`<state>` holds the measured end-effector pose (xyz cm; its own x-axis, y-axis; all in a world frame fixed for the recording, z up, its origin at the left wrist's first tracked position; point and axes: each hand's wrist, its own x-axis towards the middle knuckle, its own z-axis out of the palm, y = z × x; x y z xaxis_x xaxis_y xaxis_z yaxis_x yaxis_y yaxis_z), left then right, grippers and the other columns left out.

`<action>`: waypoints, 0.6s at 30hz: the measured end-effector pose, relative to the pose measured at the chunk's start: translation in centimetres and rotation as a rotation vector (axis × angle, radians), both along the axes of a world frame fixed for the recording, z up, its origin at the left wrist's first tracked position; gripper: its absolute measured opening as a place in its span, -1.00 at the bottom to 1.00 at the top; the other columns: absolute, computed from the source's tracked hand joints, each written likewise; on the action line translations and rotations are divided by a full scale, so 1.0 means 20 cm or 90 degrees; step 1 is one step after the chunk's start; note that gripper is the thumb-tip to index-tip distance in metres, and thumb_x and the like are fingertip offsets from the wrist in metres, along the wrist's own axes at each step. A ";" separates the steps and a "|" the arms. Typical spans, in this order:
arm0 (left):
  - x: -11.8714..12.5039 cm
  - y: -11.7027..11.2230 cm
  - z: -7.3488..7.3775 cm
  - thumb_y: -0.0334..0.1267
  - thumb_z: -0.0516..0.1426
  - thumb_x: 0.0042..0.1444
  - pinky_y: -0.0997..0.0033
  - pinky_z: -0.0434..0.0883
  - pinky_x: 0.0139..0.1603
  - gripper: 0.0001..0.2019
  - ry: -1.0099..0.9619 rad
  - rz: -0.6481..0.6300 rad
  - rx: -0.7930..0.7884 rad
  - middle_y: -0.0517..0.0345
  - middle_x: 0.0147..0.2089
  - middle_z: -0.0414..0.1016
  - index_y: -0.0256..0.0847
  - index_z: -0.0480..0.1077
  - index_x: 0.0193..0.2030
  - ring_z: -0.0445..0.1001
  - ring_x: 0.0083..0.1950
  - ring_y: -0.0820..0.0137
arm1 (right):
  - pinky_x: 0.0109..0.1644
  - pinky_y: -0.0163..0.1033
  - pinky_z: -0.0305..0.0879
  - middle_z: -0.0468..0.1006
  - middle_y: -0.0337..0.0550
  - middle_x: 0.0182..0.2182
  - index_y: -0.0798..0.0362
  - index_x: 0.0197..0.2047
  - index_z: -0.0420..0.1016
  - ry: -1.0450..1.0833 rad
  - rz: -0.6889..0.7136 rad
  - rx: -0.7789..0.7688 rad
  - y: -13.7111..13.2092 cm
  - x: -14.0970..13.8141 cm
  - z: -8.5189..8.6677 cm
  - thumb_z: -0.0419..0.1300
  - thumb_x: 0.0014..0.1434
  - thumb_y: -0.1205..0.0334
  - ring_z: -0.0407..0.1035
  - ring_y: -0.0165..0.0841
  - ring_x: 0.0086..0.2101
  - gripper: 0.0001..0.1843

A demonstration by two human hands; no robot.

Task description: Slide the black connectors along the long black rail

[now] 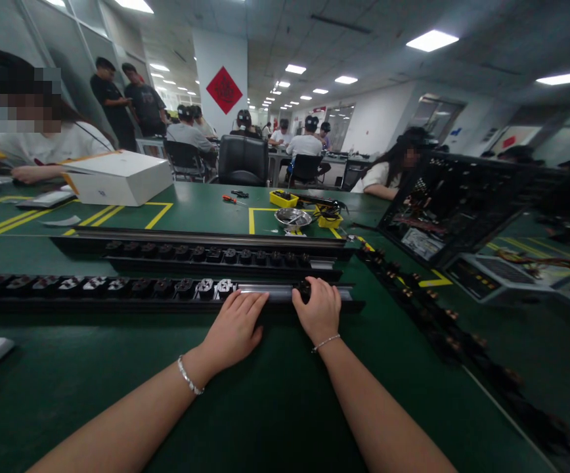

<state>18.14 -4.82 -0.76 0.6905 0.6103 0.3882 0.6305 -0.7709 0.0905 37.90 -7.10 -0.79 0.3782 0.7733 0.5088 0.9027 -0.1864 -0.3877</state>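
Observation:
In front of me lies a long black power strip housing (pixel 137 305), with a row of socket modules (pixel 117 286) in its left part. A stretch of bare metallic channel (pixel 278 293) shows in its right part. My left hand (pixel 236 322) rests on the near edge of this housing, fingers stretched and flat, close to the last white-faced socket (pixel 225 287). My right hand (pixel 318 309) curls its thumb and fingers around a black socket module (pixel 305 288) at the channel's right part. The fingers partly hide that module.
Behind lie a second strip with sockets (pixel 230 256) and a bare black rail (pixel 206 238). Black parts with copper-coloured tips (pixel 433 305) run down the right. Farther back are a metal bowl (pixel 292 217), yellow bins (pixel 284 198), a white box (pixel 127 177) and an open computer case (pixel 442 203).

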 end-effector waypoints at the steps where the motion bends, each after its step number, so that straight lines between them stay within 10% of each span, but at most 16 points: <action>1: 0.00 0.00 0.00 -0.31 0.05 0.07 0.02 0.05 0.32 -0.42 0.000 0.001 0.006 -0.03 0.20 0.31 -0.25 0.10 0.27 0.27 0.20 0.20 | 0.24 -0.01 -0.11 0.50 0.03 -0.04 0.13 0.00 0.40 0.003 0.000 0.002 0.00 0.00 0.00 0.07 0.12 0.05 0.24 -0.18 0.07 -0.55; 18: 0.00 0.01 -0.05 -0.32 0.04 0.07 -0.04 0.13 0.29 -0.40 -0.002 -0.002 0.090 -0.10 0.27 0.25 -0.28 0.08 0.29 0.19 0.29 0.13 | 0.18 -0.04 -0.04 0.53 -0.03 -0.12 0.07 -0.11 0.43 0.045 -0.020 0.032 0.02 -0.03 0.01 0.14 0.03 0.09 0.27 -0.19 0.02 -0.64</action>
<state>18.13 -4.65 -1.79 0.6913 0.5467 0.4725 0.6277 -0.7782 -0.0178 37.38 -6.67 -0.60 0.4387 0.7344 0.5178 0.8664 -0.1929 -0.4605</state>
